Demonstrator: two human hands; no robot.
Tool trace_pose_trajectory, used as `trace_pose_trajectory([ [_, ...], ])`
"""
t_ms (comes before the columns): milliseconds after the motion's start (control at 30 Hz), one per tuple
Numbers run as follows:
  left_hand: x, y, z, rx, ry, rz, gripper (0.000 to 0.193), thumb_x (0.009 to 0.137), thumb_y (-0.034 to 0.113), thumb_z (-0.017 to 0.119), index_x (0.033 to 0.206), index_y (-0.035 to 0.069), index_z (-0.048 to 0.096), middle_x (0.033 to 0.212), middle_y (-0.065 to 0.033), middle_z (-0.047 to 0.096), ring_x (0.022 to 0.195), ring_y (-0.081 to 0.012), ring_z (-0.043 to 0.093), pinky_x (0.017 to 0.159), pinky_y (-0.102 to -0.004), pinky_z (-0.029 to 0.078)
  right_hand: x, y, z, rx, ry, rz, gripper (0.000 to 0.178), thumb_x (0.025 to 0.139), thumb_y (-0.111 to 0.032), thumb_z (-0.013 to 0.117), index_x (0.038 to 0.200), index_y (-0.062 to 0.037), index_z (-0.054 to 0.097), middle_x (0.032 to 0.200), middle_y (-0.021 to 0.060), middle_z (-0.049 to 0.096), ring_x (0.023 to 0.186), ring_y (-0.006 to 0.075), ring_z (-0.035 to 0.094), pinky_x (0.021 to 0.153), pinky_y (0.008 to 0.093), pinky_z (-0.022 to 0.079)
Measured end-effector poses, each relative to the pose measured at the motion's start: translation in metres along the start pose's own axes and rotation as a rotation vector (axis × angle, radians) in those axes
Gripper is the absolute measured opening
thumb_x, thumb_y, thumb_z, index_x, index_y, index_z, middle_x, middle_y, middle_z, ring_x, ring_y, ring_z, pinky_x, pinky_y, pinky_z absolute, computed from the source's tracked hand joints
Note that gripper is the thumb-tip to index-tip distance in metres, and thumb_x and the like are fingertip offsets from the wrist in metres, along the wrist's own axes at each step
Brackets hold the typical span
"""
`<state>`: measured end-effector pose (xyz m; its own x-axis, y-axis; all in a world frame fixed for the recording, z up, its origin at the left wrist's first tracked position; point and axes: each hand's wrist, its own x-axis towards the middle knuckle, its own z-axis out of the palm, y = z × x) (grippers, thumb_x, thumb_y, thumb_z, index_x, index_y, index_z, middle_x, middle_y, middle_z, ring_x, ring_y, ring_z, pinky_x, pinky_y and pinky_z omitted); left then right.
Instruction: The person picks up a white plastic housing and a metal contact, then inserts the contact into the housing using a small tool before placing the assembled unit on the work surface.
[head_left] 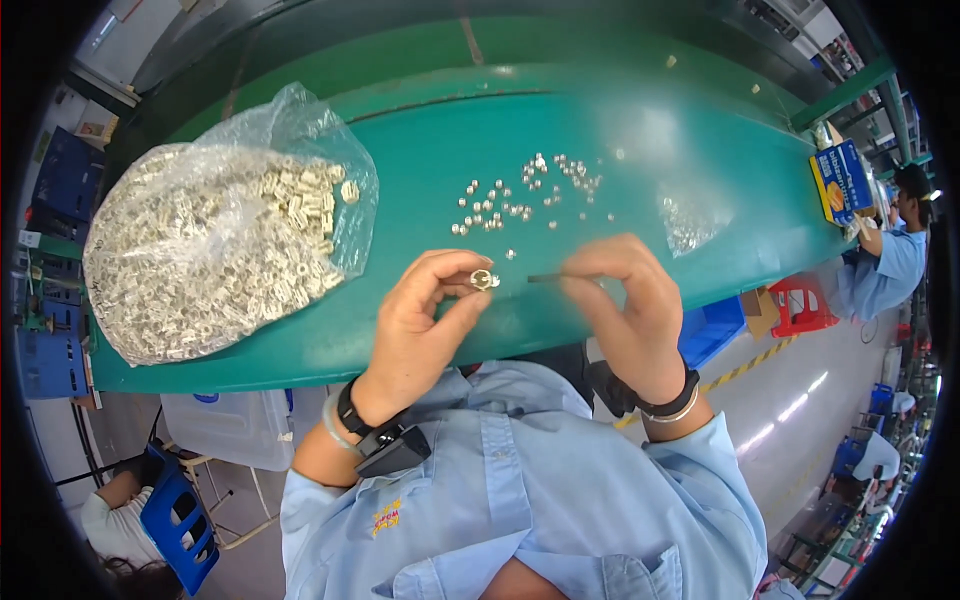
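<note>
Between the thumb and fingertips of my left hand [420, 315] is a small shiny ring-shaped metal part [482, 280], its round opening showing. My right hand [635, 310] is a little to the right, its thumb and fingers pinched on a thin dark stick-like tool [542, 278] that points left toward the part. A short gap separates the tool's tip from the part. Motion blurs the right fingertips, so the tool's exact kind does not show. Just beyond the hands, several small shiny metal pieces [488, 206] lie scattered on the green tabletop [430, 140].
A large clear plastic bag [220, 260] full of pale metal parts covers the left of the table. A small clear bag [690, 225] with pieces lies at the right. Past it stands a blue-and-yellow box [842, 185], near a co-worker in blue [890, 265]. Blue bins [712, 330] stand below.
</note>
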<state>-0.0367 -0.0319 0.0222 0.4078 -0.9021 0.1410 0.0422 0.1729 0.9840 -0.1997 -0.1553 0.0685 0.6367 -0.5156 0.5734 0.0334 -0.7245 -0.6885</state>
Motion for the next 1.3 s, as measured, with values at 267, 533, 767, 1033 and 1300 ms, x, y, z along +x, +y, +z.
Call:
trace_pose_trajectory([
  [267, 0.150, 0.025, -0.038, 0.487, 0.127, 0.240, 0.024, 0.085, 0.010, 0.064, 0.106, 0.000, 0.062, 0.097, -0.0075, 0.061, 0.084, -0.0148, 0.060, 0.078, -0.0273, 0.049, -0.026, 0.047, 0.003, 0.075, -0.028, 0.120, 0.016, 0.078, 0.002, 0.069, 0.091, -0.0024, 0.062, 0.084, 0.0110, 0.064, 0.076, 0.0236, 0.062, 0.068, 0.0314, 0.049],
  [533, 0.304, -0.043, -0.068, 0.827, 0.086, 0.198, 0.023, 0.086, 0.009, 0.064, 0.107, 0.000, 0.061, 0.094, -0.0043, 0.064, 0.087, -0.0124, 0.060, 0.079, -0.0258, 0.049, -0.033, 0.060, 0.006, 0.137, -0.060, 0.167, 0.016, 0.078, 0.001, 0.070, 0.091, -0.0034, 0.063, 0.084, 0.0096, 0.064, 0.073, 0.0231, 0.062, 0.061, 0.0318, 0.049],
  [767, 0.341, -0.082, -0.091, 1.080, 0.007, 0.269, 0.024, 0.080, 0.012, 0.066, 0.102, 0.003, 0.062, 0.088, -0.0106, 0.061, 0.085, -0.0250, 0.060, 0.077, -0.0352, 0.048, -0.029, 0.065, 0.004, 0.198, -0.107, 0.219, 0.017, 0.077, 0.001, 0.070, 0.091, -0.0037, 0.062, 0.085, 0.0093, 0.065, 0.075, 0.0238, 0.062, 0.063, 0.0326, 0.050],
  [1033, 0.292, 0.021, -0.076, 0.966, -0.115, 0.283, 0.026, 0.083, 0.012, 0.064, 0.106, 0.000, 0.062, 0.090, -0.0099, 0.065, 0.084, -0.0202, 0.062, 0.075, -0.0317, 0.049, -0.028, 0.065, 0.002, 0.165, -0.081, 0.194, 0.018, 0.077, 0.005, 0.069, 0.091, -0.0029, 0.061, 0.085, 0.0094, 0.065, 0.075, 0.0237, 0.062, 0.064, 0.0313, 0.050],
  [1300, 0.114, 0.065, -0.097, 1.297, -0.175, 0.073, 0.016, 0.083, 0.008, 0.062, 0.098, 0.001, 0.065, 0.087, -0.0139, 0.064, 0.083, -0.0316, 0.063, 0.073, -0.0366, 0.050, -0.038, 0.058, 0.009, 0.178, 0.017, 0.203, 0.016, 0.079, 0.009, 0.063, 0.090, -0.0017, 0.059, 0.082, 0.0074, 0.060, 0.074, 0.0176, 0.058, 0.065, 0.0268, 0.046],
])
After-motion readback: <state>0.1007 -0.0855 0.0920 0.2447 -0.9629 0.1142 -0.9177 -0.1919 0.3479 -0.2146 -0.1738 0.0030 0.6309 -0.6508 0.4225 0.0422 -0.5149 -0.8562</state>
